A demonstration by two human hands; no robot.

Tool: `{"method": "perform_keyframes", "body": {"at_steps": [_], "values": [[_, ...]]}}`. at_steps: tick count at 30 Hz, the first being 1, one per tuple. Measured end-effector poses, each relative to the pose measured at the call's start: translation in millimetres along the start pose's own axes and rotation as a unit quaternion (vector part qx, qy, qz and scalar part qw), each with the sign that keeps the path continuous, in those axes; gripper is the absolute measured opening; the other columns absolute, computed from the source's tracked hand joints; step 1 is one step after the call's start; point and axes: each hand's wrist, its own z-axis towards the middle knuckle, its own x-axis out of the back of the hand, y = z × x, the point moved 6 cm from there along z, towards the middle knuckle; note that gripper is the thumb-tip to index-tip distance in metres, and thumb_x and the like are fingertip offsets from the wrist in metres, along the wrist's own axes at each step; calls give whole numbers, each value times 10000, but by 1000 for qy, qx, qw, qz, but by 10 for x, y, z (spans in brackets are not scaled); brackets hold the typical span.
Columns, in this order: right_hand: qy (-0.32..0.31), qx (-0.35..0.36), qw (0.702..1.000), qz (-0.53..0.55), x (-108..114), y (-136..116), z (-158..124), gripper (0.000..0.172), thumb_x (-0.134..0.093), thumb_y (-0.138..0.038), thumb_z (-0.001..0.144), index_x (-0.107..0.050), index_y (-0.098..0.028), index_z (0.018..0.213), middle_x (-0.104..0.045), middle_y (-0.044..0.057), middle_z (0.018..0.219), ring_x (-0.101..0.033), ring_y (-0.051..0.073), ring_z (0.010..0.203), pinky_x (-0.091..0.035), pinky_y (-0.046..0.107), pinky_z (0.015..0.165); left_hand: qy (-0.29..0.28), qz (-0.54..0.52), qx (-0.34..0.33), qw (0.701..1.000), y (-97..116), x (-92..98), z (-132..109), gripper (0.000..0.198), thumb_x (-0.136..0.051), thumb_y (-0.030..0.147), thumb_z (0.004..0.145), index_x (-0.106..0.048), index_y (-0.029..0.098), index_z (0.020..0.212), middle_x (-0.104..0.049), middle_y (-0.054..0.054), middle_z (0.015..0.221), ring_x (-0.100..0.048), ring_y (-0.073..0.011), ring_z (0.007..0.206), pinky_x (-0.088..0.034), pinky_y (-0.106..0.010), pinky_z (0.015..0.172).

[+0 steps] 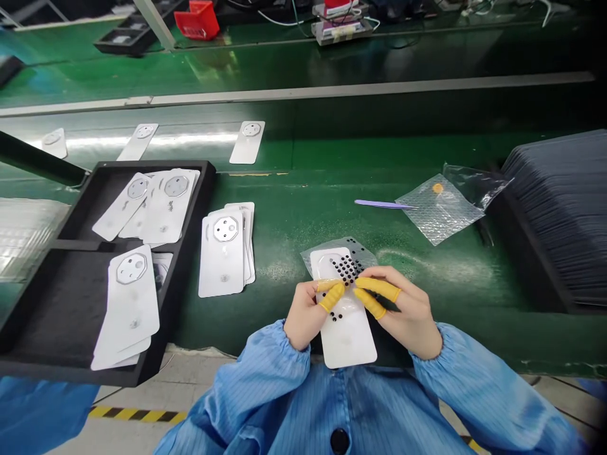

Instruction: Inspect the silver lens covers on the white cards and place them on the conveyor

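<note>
My left hand point(309, 314) and my right hand point(403, 309) both grip a white phone back cover point(348, 335) just above the near edge of the green bench. Yellow finger cots cover my fingertips. On the cover's upper part lies a clear sheet of small black dots point(346, 265), and my fingertips pinch at it. A stack of white covers point(226, 249) with octagonal camera rings lies to the left of my hands.
A black tray point(190, 253) at the left holds more white covers in two compartments. Single covers point(247, 142) lie farther back. A purple tweezer point(382, 204) and a bubble-wrap bag point(439, 212) lie at the right, beside dark stacked sheets point(564, 202).
</note>
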Motion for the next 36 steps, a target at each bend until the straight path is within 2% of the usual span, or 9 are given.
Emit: {"method": "perform_keyframes", "body": {"at_steps": [6, 12, 16, 20, 23, 26, 29, 32, 36], "values": [[-74, 75, 993, -61, -121, 5, -11, 324, -499, -123, 890, -554, -222, 1193, -650, 105, 1062, -645, 206, 970, -596, 354, 804, -18, 66, -44, 997, 42, -50, -15, 355, -654, 451, 802, -761, 141, 936, -739, -75, 791, -658, -210, 725, -526, -284, 620], [-60, 152, 979, -121, -258, 62, -149, 415, -493, -70, 876, -457, -115, 1287, -610, 180, 1131, -607, 240, 1057, -576, 374, 866, 1, 237, -154, 959, 202, -41, -60, 217, -583, 301, 865, -750, 175, 920, -727, -73, 877, -651, -229, 810, -515, -328, 758], [-66, 102, 987, -108, -334, 154, -82, 271, -493, -103, 893, -514, -144, 1160, -602, 135, 1028, -614, 203, 966, -572, 330, 821, 0, 280, -156, 947, 147, -56, -12, 215, -551, 275, 875, -744, 180, 890, -719, -73, 853, -661, -234, 819, -521, -336, 781], [-93, 37, 992, -72, -375, 251, -8, 149, -483, -128, 907, -531, -184, 1036, -582, 93, 974, -605, 169, 899, -558, 307, 800, -7, 231, -107, 967, 133, 123, -2, 245, -634, 325, 819, -724, 143, 955, -733, -101, 909, -681, -256, 848, -553, -354, 775], [-95, 44, 991, -80, -376, 277, -27, 192, -498, -116, 895, -529, -195, 1067, -579, 93, 1002, -597, 176, 928, -545, 324, 820, 87, 188, -131, 970, 322, 507, -192, 479, -673, 339, 797, -593, 135, 1223, -685, -141, 1128, -667, -273, 989, -554, -364, 843], [-94, 55, 991, -77, -356, 252, -62, 280, -485, -83, 884, -501, -180, 1146, -552, 126, 1093, -593, 182, 994, -541, 313, 823, 257, 177, -231, 921, 637, 886, -538, 835, -725, 248, 768, -270, 261, 1468, -587, -107, 1312, -605, -252, 1136, -512, -356, 944], [-68, 41, 994, -70, -290, 190, -58, 281, -467, -68, 885, -495, -183, 1140, -535, 131, 1126, -601, 162, 981, -543, 284, 796, 323, 117, -263, 901, 788, 999, -704, 1031, -764, 161, 728, -99, 348, 1493, -525, -66, 1391, -623, -211, 1114, -542, -282, 895], [-35, 30, 996, -76, -202, 86, -41, 255, -504, -70, 875, -521, -194, 1098, -553, 105, 1089, -605, 151, 939, -545, 269, 775, 294, 66, -214, 929, 736, 863, -605, 898, -768, 177, 728, -262, 276, 1463, -663, -68, 1213, -705, -195, 914, -594, -255, 763], [37, 34, 992, -113, -9, -125, -6, 257, -592, -69, 831, -571, -193, 1055, -594, 71, 1001, -603, 154, 898, -541, 262, 761, 157, 9, -117, 981, 502, 440, -381, 572, -759, 239, 740, -518, 133, 1247, -759, -69, 816, -725, -207, 660, -616, -271, 589]]}}
